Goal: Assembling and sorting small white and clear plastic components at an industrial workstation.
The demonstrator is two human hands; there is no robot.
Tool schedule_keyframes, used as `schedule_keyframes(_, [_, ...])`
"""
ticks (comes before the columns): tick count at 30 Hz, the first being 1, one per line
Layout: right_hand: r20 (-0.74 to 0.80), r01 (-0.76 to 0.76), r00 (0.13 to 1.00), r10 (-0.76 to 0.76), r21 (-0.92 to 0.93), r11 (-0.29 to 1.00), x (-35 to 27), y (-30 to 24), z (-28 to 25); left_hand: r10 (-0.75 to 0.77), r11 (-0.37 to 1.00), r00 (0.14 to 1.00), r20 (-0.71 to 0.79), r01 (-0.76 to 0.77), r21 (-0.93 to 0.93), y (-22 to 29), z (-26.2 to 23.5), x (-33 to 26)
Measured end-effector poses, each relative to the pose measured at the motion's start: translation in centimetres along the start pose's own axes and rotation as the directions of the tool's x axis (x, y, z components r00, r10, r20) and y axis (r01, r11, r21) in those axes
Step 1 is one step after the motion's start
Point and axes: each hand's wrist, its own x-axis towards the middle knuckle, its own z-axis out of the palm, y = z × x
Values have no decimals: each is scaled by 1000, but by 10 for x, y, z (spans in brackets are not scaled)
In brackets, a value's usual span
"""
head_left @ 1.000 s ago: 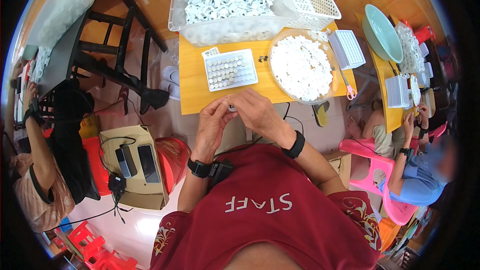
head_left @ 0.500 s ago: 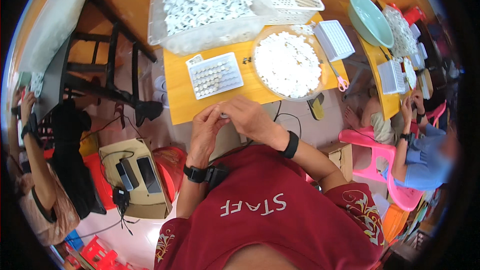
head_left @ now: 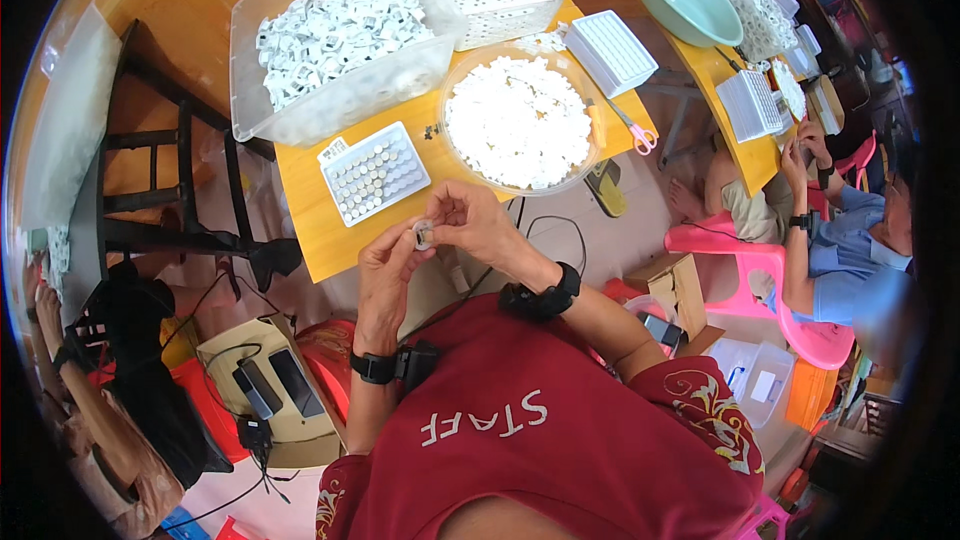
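Observation:
Just off the near edge of the yellow table [head_left: 310, 255], both hands meet over a small white plastic piece [head_left: 422, 234] with a darker middle. My left hand [head_left: 383, 270] pinches it from the left. The thumb and fingers of my right hand [head_left: 470, 225] close on its other side. On the table ahead lies a white tray [head_left: 415, 188] with rows of small round silver discs [head_left: 365, 185]. To its right stands a round clear bowl [head_left: 478, 172] full of small white pieces [head_left: 515, 120].
A clear bin [head_left: 245, 90] of white ring-like parts and a white basket [head_left: 520, 20] stand behind. Right of the bowl are a stacked white tray [head_left: 612, 50] and pink-handled scissors [head_left: 643, 138]. One person [head_left: 840, 260] works at the right, another [head_left: 100, 430] at the left.
The head view has shifted, so the table and its things appear further left. My right hand has turned and its fingers lifted, leaving the white piece more exposed between both hands.

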Motion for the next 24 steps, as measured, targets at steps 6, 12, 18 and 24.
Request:
schedule_keyframes(6, [-48, -28, 998, 34, 114, 993, -7, 4, -13, 7, 999, 999, 45, -9, 35, -3, 10, 3])
schedule_keyframes(12, [-92, -44, 994, 56, 126, 991, -12, -4, -15, -48, 997, 998, 42, 51, -58, -3, 17, 4])
schedule_keyframes(18, [-98, -73, 991, 91, 171, 982, -17, -1, -16, -77, 980, 996, 47, 85, -178, -8, 19, 6])
schedule_keyframes(24, [-174, -51, 981, 81, 171, 984, -17, 9, -5, -50, 988, 999, -2, 49, -149, -10, 15, 3])
